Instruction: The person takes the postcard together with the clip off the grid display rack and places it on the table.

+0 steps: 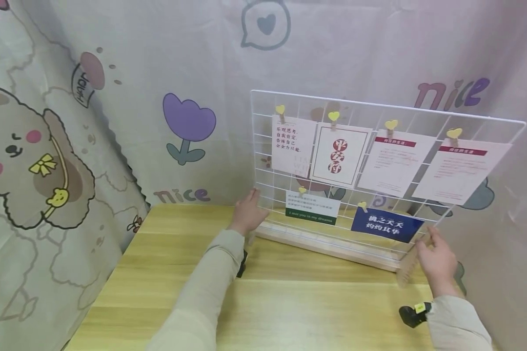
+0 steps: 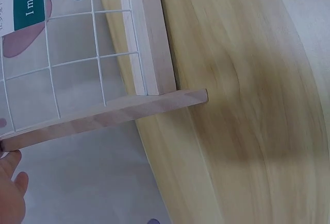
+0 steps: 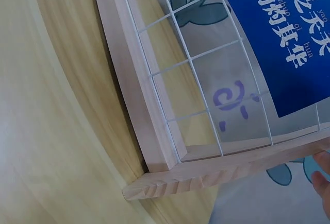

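A white wire grid rack [image 1: 388, 107] stands on a pale wooden base bar [image 1: 325, 248] with wooden side pieces. Cards hang on it from clips with yellow hearts. My left hand [image 1: 248, 213] holds the rack's left side piece [image 2: 98, 121], with fingertips at its edge in the left wrist view. On the opposite side my right hand [image 1: 438, 257] grips the right side piece [image 3: 227, 171]. Lowest on the grid are a blue card [image 1: 386, 225] with white characters and a green-and-white card [image 1: 313, 207]. Parts of both hands are out of their wrist views.
The wood-grain tabletop [image 1: 316, 312] reaches toward me in front of the rack. A printed curtain [image 1: 193, 58] hangs close behind it, and another stretch with a cartoon dog [image 1: 13, 156] hangs at the left. A black strap piece [image 1: 410, 317] is on my right wrist.
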{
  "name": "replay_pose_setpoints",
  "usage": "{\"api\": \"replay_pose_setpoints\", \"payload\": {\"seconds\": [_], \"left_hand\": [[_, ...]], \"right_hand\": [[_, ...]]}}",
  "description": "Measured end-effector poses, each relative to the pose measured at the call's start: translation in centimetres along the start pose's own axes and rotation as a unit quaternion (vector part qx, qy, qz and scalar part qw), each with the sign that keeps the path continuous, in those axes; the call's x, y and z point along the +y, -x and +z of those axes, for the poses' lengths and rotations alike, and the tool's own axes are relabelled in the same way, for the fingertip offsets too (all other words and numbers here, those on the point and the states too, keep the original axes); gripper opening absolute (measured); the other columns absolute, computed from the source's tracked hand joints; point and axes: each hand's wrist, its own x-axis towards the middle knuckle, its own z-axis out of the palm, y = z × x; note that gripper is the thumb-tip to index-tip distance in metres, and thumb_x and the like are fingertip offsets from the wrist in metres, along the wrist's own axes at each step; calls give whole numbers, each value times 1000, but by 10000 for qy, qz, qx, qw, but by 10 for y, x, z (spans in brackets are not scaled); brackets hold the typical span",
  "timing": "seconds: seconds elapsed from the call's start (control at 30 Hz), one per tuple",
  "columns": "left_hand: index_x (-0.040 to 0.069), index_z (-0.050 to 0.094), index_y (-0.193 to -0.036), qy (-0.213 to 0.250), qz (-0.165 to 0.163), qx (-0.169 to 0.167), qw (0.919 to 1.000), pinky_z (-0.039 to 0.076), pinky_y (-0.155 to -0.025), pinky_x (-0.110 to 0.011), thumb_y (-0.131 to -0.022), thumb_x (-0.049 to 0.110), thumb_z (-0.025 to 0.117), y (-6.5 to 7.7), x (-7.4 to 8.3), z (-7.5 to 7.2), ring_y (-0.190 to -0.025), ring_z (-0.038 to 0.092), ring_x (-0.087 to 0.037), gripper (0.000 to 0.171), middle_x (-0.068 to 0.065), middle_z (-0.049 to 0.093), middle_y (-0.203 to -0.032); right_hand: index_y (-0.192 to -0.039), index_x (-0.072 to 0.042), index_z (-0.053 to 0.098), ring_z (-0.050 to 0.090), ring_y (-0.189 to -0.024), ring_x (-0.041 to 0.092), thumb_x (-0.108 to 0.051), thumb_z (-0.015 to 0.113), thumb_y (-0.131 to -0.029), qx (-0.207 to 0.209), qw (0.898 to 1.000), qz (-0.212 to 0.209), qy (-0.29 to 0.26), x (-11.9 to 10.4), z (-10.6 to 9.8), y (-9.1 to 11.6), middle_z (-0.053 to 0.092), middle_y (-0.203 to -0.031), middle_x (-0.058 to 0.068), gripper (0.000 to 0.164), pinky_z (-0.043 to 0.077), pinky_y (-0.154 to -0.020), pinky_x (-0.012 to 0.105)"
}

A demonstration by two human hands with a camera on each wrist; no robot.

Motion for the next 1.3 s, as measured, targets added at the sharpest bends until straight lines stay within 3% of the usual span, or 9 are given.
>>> {"api": "replay_pose_setpoints", "payload": {"seconds": [0.27,0.83,1.3], "left_hand": [[6,20,-136,34,-78,-126,9999,12,-99,-47,-80,40,48,6,-6,1,-126,18,-24,72,-8,13,-142],[3,21,-135,207,42,-17,9998,13,-98,-51,-79,34,50,10,-1,0,-126,19,-27,70,-12,16,-141],[-1,25,-133,-479,318,188,9982,19,-95,-52,-80,31,50,4,-3,-7,-122,27,-31,67,-15,21,-139]], "right_hand": [[-134,-4,26,26,-115,47,-25,39,-88,-12,9998,92,-198,-2,7,9,26,-133,24,52,19,-92,55],[-131,0,30,28,-114,46,-25,39,-87,79,9998,-163,-21,0,1,2,23,-136,20,51,20,-92,53],[-132,3,24,21,-119,45,-25,39,-89,-177,9986,-501,-79,0,-2,-6,18,-136,23,54,17,-94,53]]}}
